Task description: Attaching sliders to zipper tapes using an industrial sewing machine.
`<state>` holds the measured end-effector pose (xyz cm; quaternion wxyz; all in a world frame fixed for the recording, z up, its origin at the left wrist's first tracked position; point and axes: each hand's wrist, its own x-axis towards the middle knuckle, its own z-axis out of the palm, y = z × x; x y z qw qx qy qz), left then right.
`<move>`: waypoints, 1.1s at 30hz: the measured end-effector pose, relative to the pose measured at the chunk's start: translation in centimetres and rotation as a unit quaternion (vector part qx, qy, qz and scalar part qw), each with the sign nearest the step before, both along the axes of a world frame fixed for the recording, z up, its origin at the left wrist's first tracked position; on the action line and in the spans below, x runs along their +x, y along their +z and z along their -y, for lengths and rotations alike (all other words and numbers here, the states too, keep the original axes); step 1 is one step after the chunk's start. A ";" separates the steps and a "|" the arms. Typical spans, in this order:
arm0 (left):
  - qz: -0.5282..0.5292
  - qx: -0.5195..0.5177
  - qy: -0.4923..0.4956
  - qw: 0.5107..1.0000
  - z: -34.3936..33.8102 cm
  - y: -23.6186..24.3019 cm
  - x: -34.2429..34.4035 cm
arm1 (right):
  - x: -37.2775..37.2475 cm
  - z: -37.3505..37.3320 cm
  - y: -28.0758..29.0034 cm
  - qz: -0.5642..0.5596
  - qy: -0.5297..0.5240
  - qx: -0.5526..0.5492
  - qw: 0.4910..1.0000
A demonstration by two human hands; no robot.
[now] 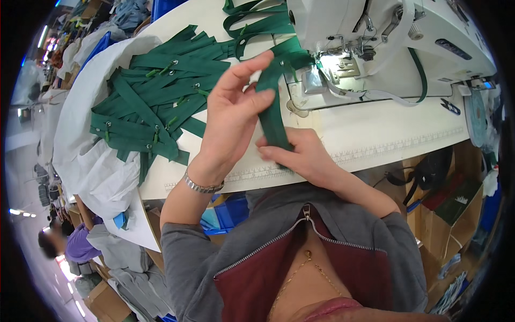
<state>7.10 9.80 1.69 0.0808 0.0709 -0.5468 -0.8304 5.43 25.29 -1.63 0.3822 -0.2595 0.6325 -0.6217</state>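
Near the table's (351,127) front edge, the right hand's (308,155) fingers pinch a green strip's (272,121) near end; the left hand's (228,110) thumb overlaps the strip, its grip unclear. Green strips (177,78) heap toward the left edge; beyond, rightward, stands a white sewing machine (450,51).

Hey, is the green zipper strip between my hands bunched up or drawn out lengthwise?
Drawn out lengthwise: the green zipper strip runs nearly straight from the left hand down to the right hand.

Hands (301,153) at a green strip (272,121), white sewing machine (445,65) at right, green strips (166,88) heaped left
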 end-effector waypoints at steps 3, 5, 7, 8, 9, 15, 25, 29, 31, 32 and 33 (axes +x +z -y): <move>-0.039 0.004 0.049 0.998 1.7 -1.3 -0.9 | 0.9 -1.9 -0.3 0.097 -0.080 0.026 0.992; -0.003 -0.026 0.034 0.999 2.9 -1.6 -0.8 | 0.3 -3.7 -0.3 0.116 -0.107 0.031 0.987; 0.031 -0.076 0.020 0.996 2.7 -1.6 -0.6 | -0.6 -4.3 0.0 0.157 -0.145 0.035 0.976; -0.085 -0.410 0.071 0.905 2.2 -1.6 -0.3 | -1.5 -4.4 0.0 0.158 -0.153 0.036 0.975; -0.194 -0.686 0.116 0.691 1.8 -1.6 0.0 | -2.5 -4.5 0.0 0.213 -0.129 0.030 0.968; -0.328 -0.704 -0.043 0.628 0.0 -4.0 -2.2 | -6.0 -4.1 -0.6 0.287 -0.075 -0.004 0.955; -0.288 -0.680 -0.118 0.664 0.9 -4.8 -5.4 | -2.2 -10.7 -0.2 0.004 -0.234 0.176 0.956; -0.255 -0.688 -0.128 0.667 1.0 -4.7 -6.1 | -2.2 -10.4 -0.5 -0.015 -0.238 0.142 0.961; -0.250 -0.696 -0.119 0.663 1.0 -4.4 -6.3 | -2.2 -10.2 -0.5 -0.033 -0.234 0.145 0.961; -0.250 -0.697 -0.116 0.662 1.0 -4.3 -6.5 | -2.2 -10.2 -0.5 -0.035 -0.232 0.143 0.961; -0.252 -0.700 -0.110 0.659 1.0 -4.3 -6.6 | -2.3 -10.3 -0.4 -0.037 -0.229 0.143 0.962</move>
